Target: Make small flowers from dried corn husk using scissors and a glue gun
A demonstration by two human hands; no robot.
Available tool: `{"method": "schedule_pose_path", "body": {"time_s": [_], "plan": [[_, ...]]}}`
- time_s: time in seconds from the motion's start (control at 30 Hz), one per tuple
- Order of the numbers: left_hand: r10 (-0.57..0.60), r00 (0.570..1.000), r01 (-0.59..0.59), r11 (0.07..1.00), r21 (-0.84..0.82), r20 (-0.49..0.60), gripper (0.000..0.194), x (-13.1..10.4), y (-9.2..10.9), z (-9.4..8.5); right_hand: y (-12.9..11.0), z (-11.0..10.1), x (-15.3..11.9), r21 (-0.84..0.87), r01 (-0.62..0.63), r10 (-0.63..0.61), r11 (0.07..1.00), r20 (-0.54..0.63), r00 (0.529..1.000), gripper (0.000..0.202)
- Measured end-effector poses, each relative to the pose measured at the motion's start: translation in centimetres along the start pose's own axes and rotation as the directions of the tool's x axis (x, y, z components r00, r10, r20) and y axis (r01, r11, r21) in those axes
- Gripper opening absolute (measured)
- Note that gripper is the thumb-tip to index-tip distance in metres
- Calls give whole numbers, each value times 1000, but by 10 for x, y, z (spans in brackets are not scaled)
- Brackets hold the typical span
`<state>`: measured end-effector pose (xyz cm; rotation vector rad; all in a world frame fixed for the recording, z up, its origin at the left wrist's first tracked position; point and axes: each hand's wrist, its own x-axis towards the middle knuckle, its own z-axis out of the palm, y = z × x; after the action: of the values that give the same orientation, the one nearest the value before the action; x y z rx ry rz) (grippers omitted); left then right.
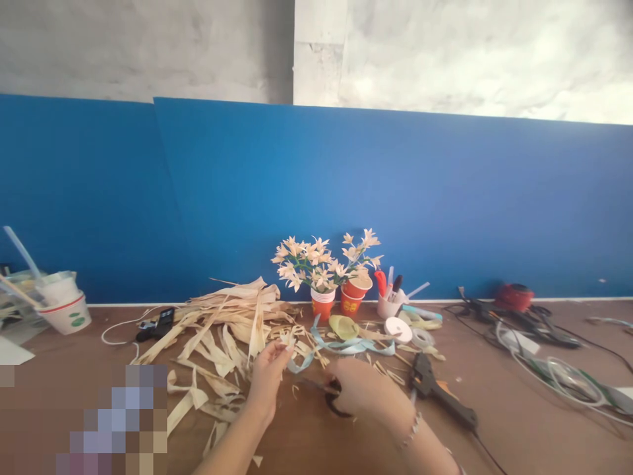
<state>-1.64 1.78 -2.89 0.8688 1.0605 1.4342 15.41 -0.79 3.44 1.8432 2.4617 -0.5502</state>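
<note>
My left hand (267,376) is closed in a pinch on a small pale piece of husk (287,339). My right hand (363,389) grips scissors (337,404) by their dark handles, low over the table. The blades point left toward my left hand and look blurred, so I cannot tell how far apart they are. A light blue ribbon (366,344) curls across the table just beyond both hands. Behind my left hand spreads a heap of dried husks (232,310), with loose strips reaching down beside my forearm.
Husk flowers (311,260) stand in red paper cups (323,306) near the blue partition (346,171). A white cup of pens (388,306) and a white roll (398,330) sit right of them. A glue gun (440,389) lies at right, with tangled cables (524,356) beyond.
</note>
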Motion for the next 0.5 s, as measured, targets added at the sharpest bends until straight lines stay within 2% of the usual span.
{"method": "schedule_pose_path", "body": {"time_s": [0.13,0.27,0.37,0.5], "plan": [[183,982,-190,963,194,53,17,1,-3,-2,-11,3,0,-49,-39,43,998,94,995,38],[410,900,-436,831,344,150,14,1,-4,-4,-17,3,-2,-132,-83,96,988,94,991,58],[517,835,-547,737,398,190,11,-1,-1,-3,-14,3,-1,-123,-101,114,987,99,989,75],[599,767,-631,639,439,230,11,-5,2,-3,-3,4,4,-13,-138,138,990,186,973,56]]}}
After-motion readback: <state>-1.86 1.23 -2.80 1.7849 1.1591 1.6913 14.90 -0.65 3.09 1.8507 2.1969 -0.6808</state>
